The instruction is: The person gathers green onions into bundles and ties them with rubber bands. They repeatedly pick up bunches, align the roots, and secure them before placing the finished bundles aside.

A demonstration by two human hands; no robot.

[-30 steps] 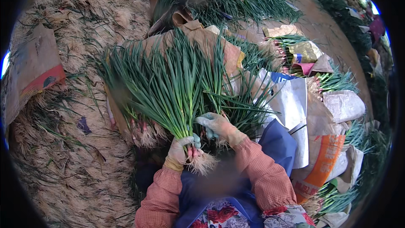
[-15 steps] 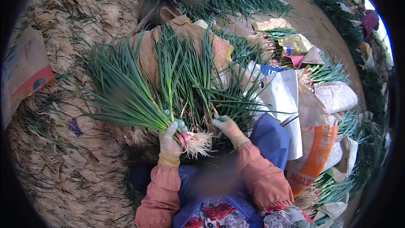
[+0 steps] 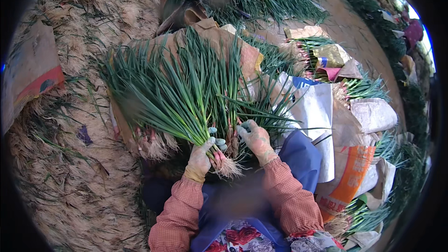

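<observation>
My left hand [image 3: 200,158], in a pale, dirt-stained glove, is closed around a bunch of scallions [image 3: 198,117]. Their long green leaves fan up and left, while pinkish bulbs and whitish roots [image 3: 227,165] stick out below the fingers. To its right, my gloved right hand [image 3: 256,141] has its fingertips pinched at the reddish stem of a loose scallion [image 3: 232,112]; the fingers partly cover the hold. More unsorted scallions [image 3: 140,75] lie beyond both hands on a brown sack [image 3: 247,61].
Trimmed roots and leaf scraps [image 3: 70,158] cover the ground at left, with a torn sack [image 3: 35,70] on them. A white sheet [image 3: 317,121] stands by my right knee. Wrapped scallion bundles [image 3: 331,56] line the right side, and a large scallion heap [image 3: 252,0] lies at the far side.
My left hand has moved right with the scallion bunch, bringing its roots nearer my right hand. The bunch stands more upright. My right hand has shifted slightly and stays by the loose stems.
</observation>
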